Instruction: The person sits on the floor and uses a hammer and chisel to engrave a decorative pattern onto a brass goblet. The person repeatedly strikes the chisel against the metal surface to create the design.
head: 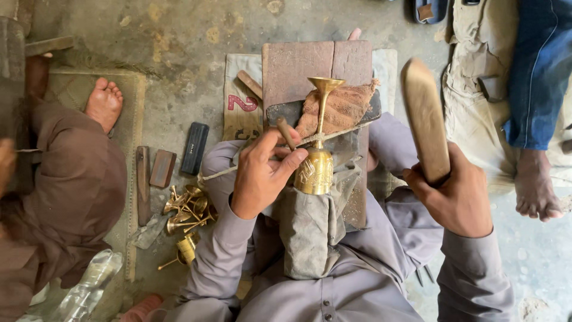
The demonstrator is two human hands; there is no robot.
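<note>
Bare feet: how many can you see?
2. One bare foot rests on the mat at upper left, beside the person in brown. The other bare foot is on the floor at the right edge, below the blue trouser leg. More feet may be hidden under clothing.

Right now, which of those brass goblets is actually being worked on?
The goblet held in the left hand, upright on the wooden board. The other goblets lie heaped on the floor, untouched.
</note>
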